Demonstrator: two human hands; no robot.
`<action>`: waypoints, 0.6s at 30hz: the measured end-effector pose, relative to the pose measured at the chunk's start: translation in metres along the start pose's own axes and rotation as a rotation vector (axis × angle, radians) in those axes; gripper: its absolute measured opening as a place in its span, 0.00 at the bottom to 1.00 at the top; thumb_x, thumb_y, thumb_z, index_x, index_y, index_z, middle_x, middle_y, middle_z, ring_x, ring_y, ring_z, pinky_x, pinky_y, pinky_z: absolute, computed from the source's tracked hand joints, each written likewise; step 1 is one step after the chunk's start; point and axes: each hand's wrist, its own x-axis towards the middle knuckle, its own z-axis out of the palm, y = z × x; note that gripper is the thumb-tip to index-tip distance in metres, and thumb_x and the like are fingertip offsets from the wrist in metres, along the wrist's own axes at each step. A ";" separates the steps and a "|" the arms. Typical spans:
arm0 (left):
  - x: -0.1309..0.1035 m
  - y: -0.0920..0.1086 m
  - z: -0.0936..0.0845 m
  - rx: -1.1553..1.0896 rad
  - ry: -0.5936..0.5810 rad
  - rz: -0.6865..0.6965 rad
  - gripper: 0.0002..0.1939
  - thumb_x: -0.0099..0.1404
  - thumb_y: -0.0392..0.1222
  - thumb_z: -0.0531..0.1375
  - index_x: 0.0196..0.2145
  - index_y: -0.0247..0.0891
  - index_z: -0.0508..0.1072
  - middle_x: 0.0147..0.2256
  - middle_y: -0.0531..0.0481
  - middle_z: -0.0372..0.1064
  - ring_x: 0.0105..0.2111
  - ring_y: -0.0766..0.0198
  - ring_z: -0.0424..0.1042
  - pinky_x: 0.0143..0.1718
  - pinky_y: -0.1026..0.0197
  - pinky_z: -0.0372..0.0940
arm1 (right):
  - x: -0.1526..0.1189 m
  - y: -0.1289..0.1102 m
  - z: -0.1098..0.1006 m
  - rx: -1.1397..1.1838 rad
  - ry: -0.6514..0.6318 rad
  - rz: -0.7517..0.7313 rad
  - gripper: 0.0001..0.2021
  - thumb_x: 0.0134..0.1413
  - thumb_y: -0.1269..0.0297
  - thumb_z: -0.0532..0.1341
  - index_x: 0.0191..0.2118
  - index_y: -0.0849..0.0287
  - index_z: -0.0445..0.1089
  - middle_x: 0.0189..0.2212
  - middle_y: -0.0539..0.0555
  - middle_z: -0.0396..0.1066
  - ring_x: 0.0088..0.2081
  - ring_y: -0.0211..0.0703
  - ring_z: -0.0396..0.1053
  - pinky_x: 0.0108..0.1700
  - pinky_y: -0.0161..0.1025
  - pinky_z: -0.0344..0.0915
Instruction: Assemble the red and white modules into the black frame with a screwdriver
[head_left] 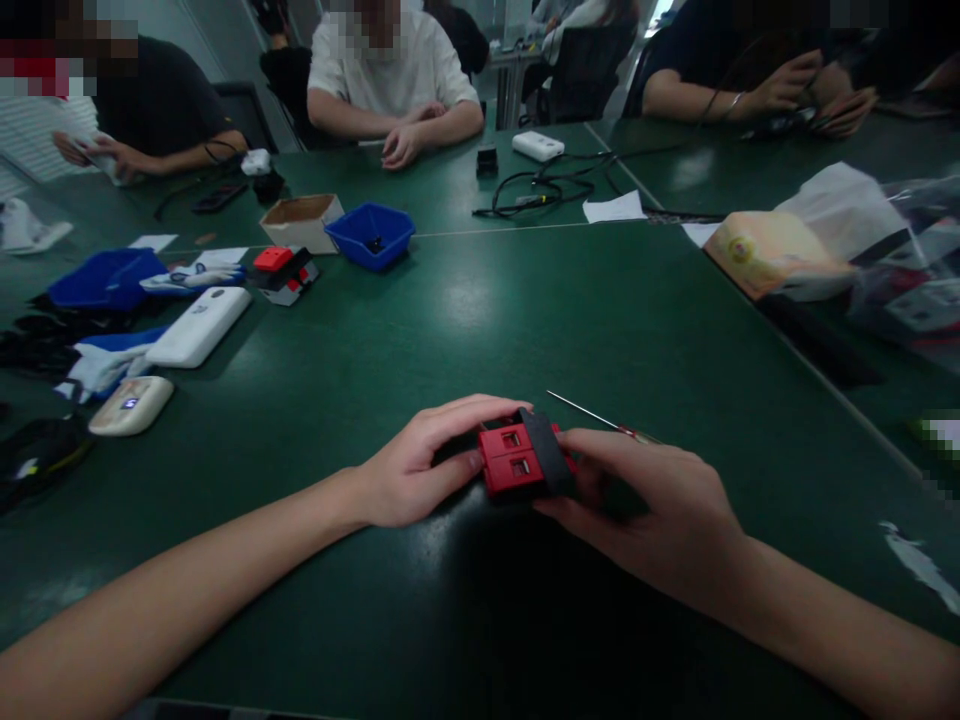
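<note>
Between my hands, just over the green table, is a red block with two square openings and a black band across its right part. My left hand is closed on its left end, thumb on the near side and fingers along the far edge. At the right end my right hand pinches the block by the black band, thumb below and index finger above. A thin screwdriver lies on the table beyond my right hand, its handle end hidden behind the fingers.
Blue bins, a cardboard box, a red-and-grey block and a white power bank lie left. Black cables lie at the back. Plastic bags and a packet stand right. People sit across the table.
</note>
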 end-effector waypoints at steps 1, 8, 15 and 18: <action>0.000 0.000 0.000 0.010 0.001 0.005 0.25 0.74 0.38 0.56 0.66 0.45 0.66 0.61 0.39 0.71 0.60 0.51 0.73 0.62 0.46 0.68 | 0.000 0.000 0.000 0.010 0.001 0.001 0.13 0.63 0.61 0.65 0.51 0.56 0.71 0.21 0.44 0.70 0.19 0.37 0.68 0.22 0.35 0.61; 0.001 0.003 0.001 0.002 0.035 -0.017 0.23 0.75 0.39 0.57 0.66 0.43 0.67 0.61 0.39 0.72 0.60 0.54 0.74 0.62 0.49 0.68 | -0.003 -0.002 0.009 0.316 -0.109 0.271 0.31 0.61 0.67 0.66 0.67 0.58 0.57 0.23 0.42 0.73 0.22 0.38 0.73 0.27 0.34 0.70; 0.002 0.001 0.008 -0.026 0.107 -0.001 0.13 0.75 0.39 0.57 0.54 0.40 0.76 0.48 0.42 0.79 0.49 0.58 0.79 0.52 0.55 0.73 | -0.007 -0.014 0.027 0.569 -0.187 0.367 0.31 0.59 0.69 0.67 0.66 0.57 0.58 0.25 0.46 0.77 0.21 0.39 0.75 0.20 0.30 0.67; 0.003 0.001 0.009 0.009 0.115 0.026 0.13 0.76 0.39 0.56 0.54 0.40 0.75 0.48 0.42 0.78 0.49 0.58 0.78 0.52 0.55 0.73 | -0.006 -0.014 0.026 0.485 -0.141 0.317 0.29 0.59 0.69 0.67 0.64 0.57 0.60 0.25 0.45 0.77 0.21 0.38 0.75 0.22 0.30 0.68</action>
